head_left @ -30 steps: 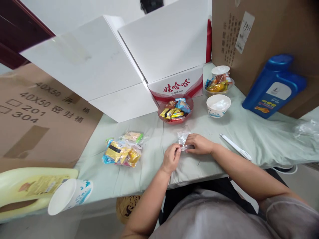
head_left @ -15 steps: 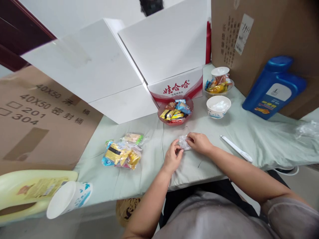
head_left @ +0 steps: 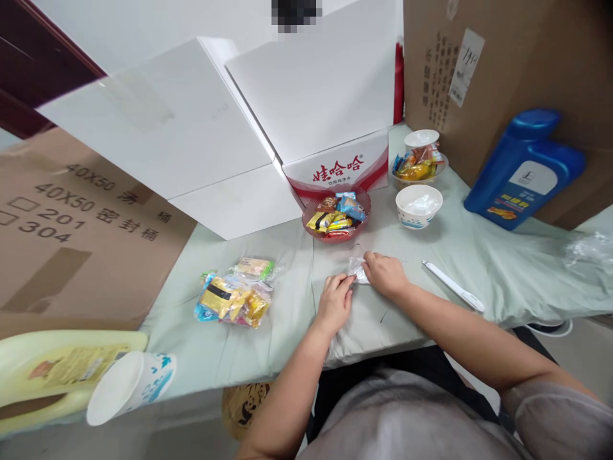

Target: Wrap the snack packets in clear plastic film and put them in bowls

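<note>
Fingers of your palm-down left hand [head_left: 334,300] and right hand [head_left: 387,275] curl onto clear plastic [head_left: 361,273] before the pink bowl [head_left: 313,232]; grip unclear.

Left hand [head_left: 335,303] and right hand [head_left: 385,273] on crumpled clear plastic wrapping [head_left: 359,271]
It lies on pale green cloth [head_left: 292,287], both hands touching it, near a round translucent pink bowl [head_left: 313,232] of colourful wrapped snacks [head_left: 338,217].

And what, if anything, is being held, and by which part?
Clear plastic: the left hand touches its left side, the right hand its right; whether gripped cannot be told.
</note>
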A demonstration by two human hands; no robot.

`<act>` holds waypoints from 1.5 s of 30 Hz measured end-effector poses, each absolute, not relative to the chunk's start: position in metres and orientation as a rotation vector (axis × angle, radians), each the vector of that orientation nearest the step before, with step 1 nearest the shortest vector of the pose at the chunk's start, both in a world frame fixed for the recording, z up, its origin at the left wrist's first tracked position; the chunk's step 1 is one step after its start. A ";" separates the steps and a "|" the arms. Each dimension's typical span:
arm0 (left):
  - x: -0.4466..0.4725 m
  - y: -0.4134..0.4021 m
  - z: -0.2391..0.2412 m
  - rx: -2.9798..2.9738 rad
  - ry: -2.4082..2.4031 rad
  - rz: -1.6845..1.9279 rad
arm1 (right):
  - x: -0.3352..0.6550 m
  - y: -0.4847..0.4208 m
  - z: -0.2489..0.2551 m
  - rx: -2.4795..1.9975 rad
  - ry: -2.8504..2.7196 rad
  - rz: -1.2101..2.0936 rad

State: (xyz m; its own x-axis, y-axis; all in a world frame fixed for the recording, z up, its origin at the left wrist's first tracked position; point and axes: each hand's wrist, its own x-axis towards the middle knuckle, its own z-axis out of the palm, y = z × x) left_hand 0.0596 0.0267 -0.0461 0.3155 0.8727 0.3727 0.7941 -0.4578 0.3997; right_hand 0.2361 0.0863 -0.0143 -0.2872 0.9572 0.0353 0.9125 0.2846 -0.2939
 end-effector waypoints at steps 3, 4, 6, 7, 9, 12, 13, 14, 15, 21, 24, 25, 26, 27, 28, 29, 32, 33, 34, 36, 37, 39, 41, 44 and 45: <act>0.063 0.026 -0.047 2.461 1.601 0.777 | 0.240 0.087 -0.011 -1.676 -2.318 0.238; 0.064 0.026 -0.047 2.465 1.607 0.770 | 0.241 0.087 -0.012 -1.595 -2.313 0.193; 0.065 0.026 -0.047 2.465 1.594 0.790 | 0.241 0.087 -0.017 -1.338 -2.353 0.116; 0.065 0.025 -0.048 2.448 1.584 0.823 | 0.241 0.086 -0.022 -1.201 -2.401 0.096; 0.063 0.024 -0.049 2.355 1.591 0.948 | 0.238 0.085 -0.032 -1.024 -2.539 0.110; 0.058 0.024 -0.052 2.160 1.653 1.160 | 0.233 0.084 -0.045 -1.037 -2.680 0.169; 0.056 0.023 -0.052 2.125 1.668 1.196 | 0.231 0.083 -0.047 -1.061 -2.690 0.182; 0.055 0.023 -0.052 2.113 1.674 1.211 | 0.229 0.082 -0.047 -1.080 -2.686 0.190; 0.054 0.024 -0.052 2.116 1.672 1.208 | 0.228 0.080 -0.047 -1.093 -2.673 0.192; 0.055 0.023 -0.049 2.143 1.658 1.162 | 0.241 0.078 -0.025 -0.987 -2.579 0.185; 0.056 0.024 -0.048 2.156 1.648 1.129 | 0.274 0.103 0.005 -1.096 -2.362 0.033; 0.057 0.025 -0.047 2.168 1.642 1.108 | 0.288 0.115 0.017 -1.146 -2.238 -0.061; 0.057 0.026 -0.047 2.181 1.637 1.086 | 0.302 0.127 0.028 -1.213 -2.126 -0.152; 0.058 0.026 -0.046 2.195 1.633 1.065 | 0.315 0.140 0.038 -1.315 -2.037 -0.229; 0.059 0.026 -0.045 2.207 1.629 1.049 | 0.327 0.151 0.045 -1.439 -1.996 -0.269; 0.059 0.026 -0.043 2.217 1.625 1.038 | 0.337 0.162 0.050 -1.585 -2.018 -0.252; 0.062 0.025 -0.040 2.234 1.629 1.017 | 0.352 0.183 0.051 -1.924 -2.181 -0.034; 0.063 0.025 -0.040 2.238 1.635 1.009 | 0.354 0.188 0.048 -1.949 -2.226 0.022; 0.064 0.025 -0.040 2.239 1.642 1.003 | 0.354 0.191 0.045 -1.942 -2.265 0.053; 0.065 0.025 -0.041 2.237 1.656 1.002 | 0.353 0.196 0.039 -1.914 -2.320 0.066; 0.066 0.026 -0.041 2.235 1.659 1.010 | 0.353 0.198 0.038 -1.895 -2.335 0.060; 0.067 0.024 -0.039 2.229 1.658 1.042 | 0.352 0.197 0.037 -1.850 -2.345 0.031; 0.065 0.016 -0.032 2.233 1.631 1.083 | 0.353 0.190 0.038 -1.734 -2.316 -0.038; 0.047 -0.006 -0.009 2.353 1.591 1.189 | 0.362 0.163 0.035 -1.409 -2.165 -0.173; 0.036 -0.014 0.000 2.416 1.630 1.251 | 0.368 0.150 0.031 -1.332 -2.124 -0.188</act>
